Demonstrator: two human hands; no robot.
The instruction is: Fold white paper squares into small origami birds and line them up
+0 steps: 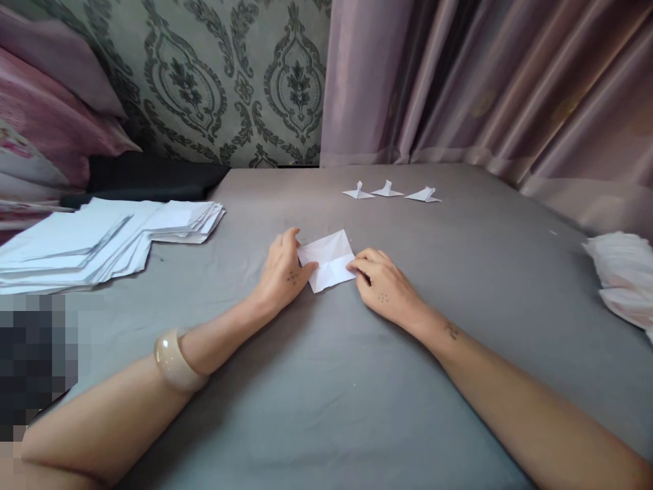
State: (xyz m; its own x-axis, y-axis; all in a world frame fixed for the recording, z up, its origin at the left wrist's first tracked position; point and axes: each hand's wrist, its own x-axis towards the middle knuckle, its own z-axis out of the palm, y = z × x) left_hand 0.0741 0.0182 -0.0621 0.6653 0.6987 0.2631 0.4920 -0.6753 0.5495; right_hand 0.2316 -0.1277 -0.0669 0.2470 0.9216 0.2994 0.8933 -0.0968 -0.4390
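Note:
A small white square of paper (331, 262) with crease lines lies in the middle of the grey cloth surface, turned at a slant. My left hand (286, 269) grips its left edge, the thumb on top and the fingers around the far side. At the right edge, my right hand (383, 282) pinches the paper between thumb and curled fingers. Beyond the hands stand three folded paper figures in a row: a left one (359, 192), a middle one (388, 190) and a right one (424, 195).
Stacks of white paper (86, 235) lie at the left, in front of a folded black cloth (153, 175). A white crumpled bundle (622, 272) sits at the right edge. Pinkish curtains (459, 82) and a patterned wall (229, 82) border the grey cloth (337, 408).

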